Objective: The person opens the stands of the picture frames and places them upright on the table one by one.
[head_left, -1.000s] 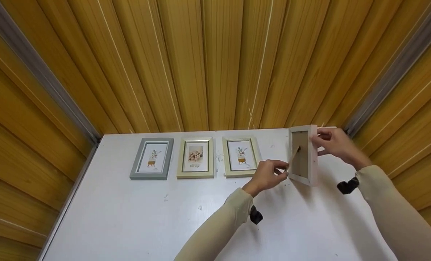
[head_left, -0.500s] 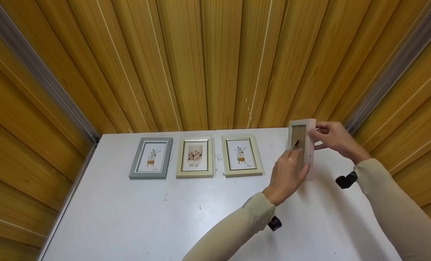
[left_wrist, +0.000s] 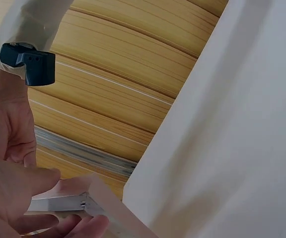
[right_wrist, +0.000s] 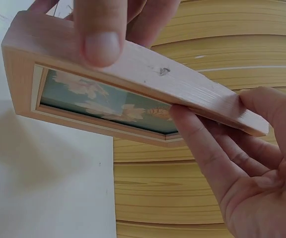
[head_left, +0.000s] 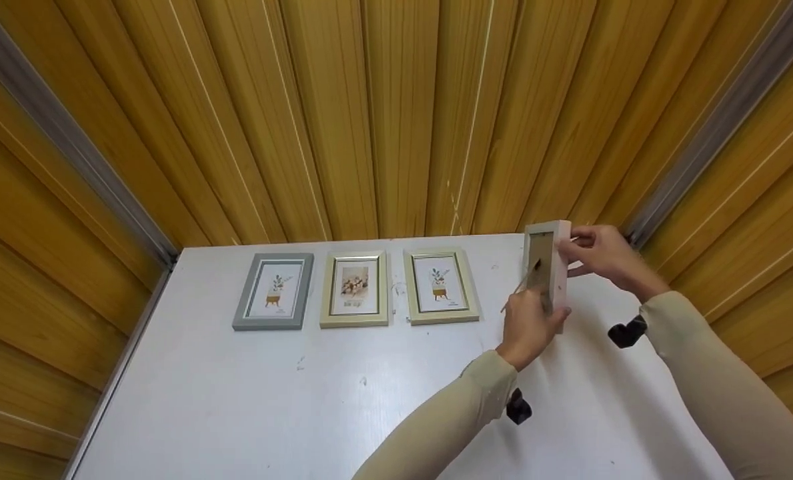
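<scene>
A pale pink picture frame (head_left: 561, 280) stands raised at the right of the table in the head view, its brown backing (head_left: 541, 250) turned toward me. The right hand (head_left: 603, 257) grips its upper right edge, thumb on the side and fingers at the front. Lower down, the left hand (head_left: 529, 327) grips the frame with its thumb on the edge and its fingers across the back. A thin stand leg (head_left: 521, 285) juts out from the backing, partly hidden by that hand. In the right wrist view, the front shows a teal picture with pale flowers (right_wrist: 118, 111).
Three framed pictures lie face up along the table's back: a grey-blue frame (head_left: 239, 317), a gold frame (head_left: 354, 321) and a second gold frame (head_left: 443, 319). A wood-patterned wall (head_left: 369, 133) rises behind the white table (head_left: 269, 413).
The left hand has released the tip of the stand leg and moved right and up onto the frame. The frame rose slightly and turned more edge-on; the right hand keeps its grip.
</scene>
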Motion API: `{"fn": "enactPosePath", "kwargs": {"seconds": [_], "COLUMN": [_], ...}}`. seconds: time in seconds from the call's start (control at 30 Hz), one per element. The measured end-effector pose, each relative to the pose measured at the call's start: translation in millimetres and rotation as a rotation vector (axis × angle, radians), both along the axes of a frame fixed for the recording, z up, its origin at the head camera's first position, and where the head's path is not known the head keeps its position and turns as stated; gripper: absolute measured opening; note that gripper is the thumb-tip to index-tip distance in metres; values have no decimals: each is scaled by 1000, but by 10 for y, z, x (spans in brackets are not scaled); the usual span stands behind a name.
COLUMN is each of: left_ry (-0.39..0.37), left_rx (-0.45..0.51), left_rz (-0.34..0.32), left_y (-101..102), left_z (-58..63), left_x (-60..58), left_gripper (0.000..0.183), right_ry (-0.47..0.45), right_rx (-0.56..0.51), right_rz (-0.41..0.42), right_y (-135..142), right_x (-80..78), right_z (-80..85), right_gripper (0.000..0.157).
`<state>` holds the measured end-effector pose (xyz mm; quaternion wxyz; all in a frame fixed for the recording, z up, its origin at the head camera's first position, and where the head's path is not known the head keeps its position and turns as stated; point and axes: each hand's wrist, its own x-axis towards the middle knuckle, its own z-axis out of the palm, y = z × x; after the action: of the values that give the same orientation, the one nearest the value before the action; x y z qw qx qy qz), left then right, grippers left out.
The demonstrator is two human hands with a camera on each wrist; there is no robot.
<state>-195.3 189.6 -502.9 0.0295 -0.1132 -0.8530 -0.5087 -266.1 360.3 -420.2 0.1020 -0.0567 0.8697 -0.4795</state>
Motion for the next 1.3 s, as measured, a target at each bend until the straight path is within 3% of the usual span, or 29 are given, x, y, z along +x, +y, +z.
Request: {"fn": "enactPosePath", "kwargs": {"seconds": [0.33,0.77,1.0,1.13,1.3], "left_ry": [-58,-77,-79,-95,-137], "left_rx": [81,131,166,194,238], "left_rz": [32,3,-38,-60,-134], "left_y": [63,23,-112,-208,-293], "left_z": [-34,-14,30,73,102], "left_x": [-5,-16,-83,-126,-156], "left_gripper": [28,25,19,21,23], "right_ry": [6,-3,84,127,3], "right_rx": [8,4,-46,-21,13], "right_rz": [-17,-26,-74,-138,-108], "right_y": [-13,-15,84,260,455], "right_x": [6,-28,11,21,54], "right_z": [-57,-135,-124,-250,-507], "right_gripper": [58,55,62,64,74]}}
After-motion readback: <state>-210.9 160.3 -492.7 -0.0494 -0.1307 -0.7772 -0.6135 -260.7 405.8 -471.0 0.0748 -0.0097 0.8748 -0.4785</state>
